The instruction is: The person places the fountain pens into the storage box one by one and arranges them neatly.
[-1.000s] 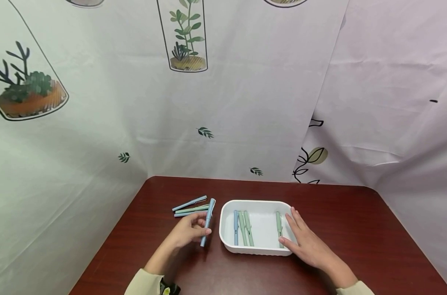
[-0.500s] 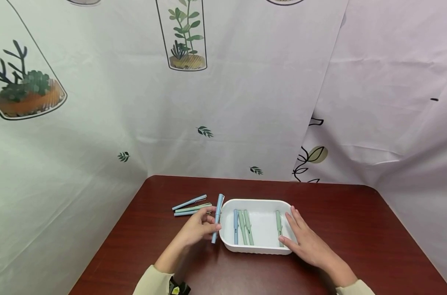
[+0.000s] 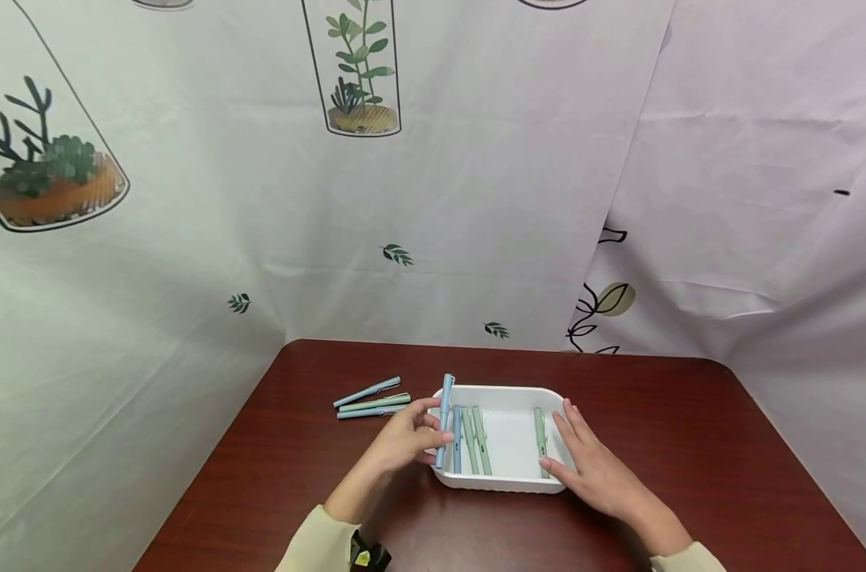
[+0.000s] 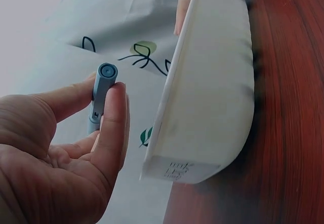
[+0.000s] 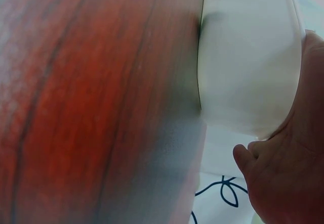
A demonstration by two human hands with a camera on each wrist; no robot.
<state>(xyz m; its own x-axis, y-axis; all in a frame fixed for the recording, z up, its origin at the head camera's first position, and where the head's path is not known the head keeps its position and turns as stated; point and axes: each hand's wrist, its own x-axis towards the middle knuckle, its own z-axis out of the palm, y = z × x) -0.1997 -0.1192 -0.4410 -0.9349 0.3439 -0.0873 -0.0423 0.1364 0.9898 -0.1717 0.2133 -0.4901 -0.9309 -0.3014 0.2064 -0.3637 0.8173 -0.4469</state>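
My left hand (image 3: 407, 442) pinches a light blue pen (image 3: 446, 395) between thumb and fingers, over the left end of a white tray (image 3: 500, 484). In the left wrist view the held pen (image 4: 104, 90) points end-on toward the camera, beside the tray's outer wall (image 4: 207, 82). Inside the tray, a blue pen (image 3: 457, 441) and two green pens (image 3: 469, 437) (image 3: 481, 441) lie side by side at the left. Another green pen (image 3: 540, 429) lies at the right. My right hand (image 3: 599, 470) rests with extended fingers on the tray's right rim, thumb over the inside.
Left of the tray, a blue pen (image 3: 365, 392), a green pen (image 3: 376, 402) and a second blue pen (image 3: 365, 413) lie on the dark red table (image 3: 276, 445). A printed cloth (image 3: 440, 199) hangs behind the table.
My left hand has carried the blue pen rightward, from beside the tray to over its left end. The right hand has stayed at the right rim.
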